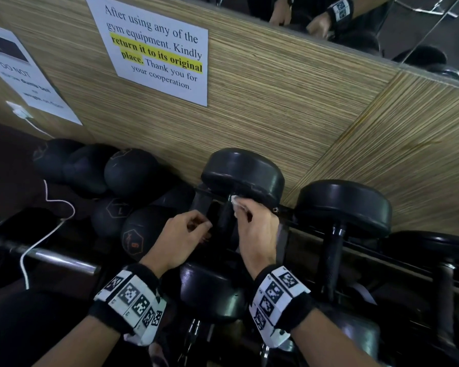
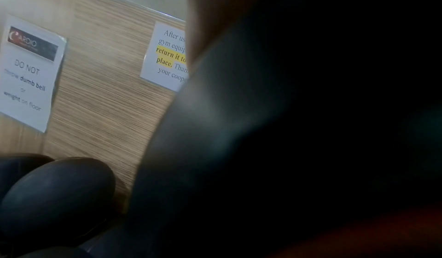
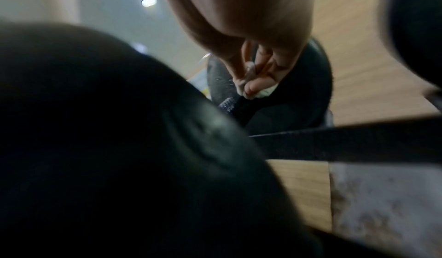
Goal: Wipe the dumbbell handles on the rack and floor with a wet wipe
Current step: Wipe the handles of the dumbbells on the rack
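Observation:
A black dumbbell lies on the rack, far head (image 1: 243,173) against the wall and near head (image 1: 212,292) toward me. My right hand (image 1: 245,211) pinches a white wet wipe (image 1: 235,202) and presses it on the dark knurled handle (image 1: 224,218), close to the far head. The right wrist view shows the same pinch: fingers (image 3: 259,83) around the wipe (image 3: 263,92) on the handle (image 3: 230,106). My left hand (image 1: 200,225) hovers just left of the handle, fingers loosely curled, holding nothing that I can see. A dark dumbbell head (image 2: 263,129) fills the left wrist view.
A second black dumbbell (image 1: 342,205) sits on the rack to the right. Several black medicine balls (image 1: 130,170) are piled at the left, with a white cable (image 1: 48,234) trailing over them. Paper notices (image 1: 159,49) hang on the wood wall close behind.

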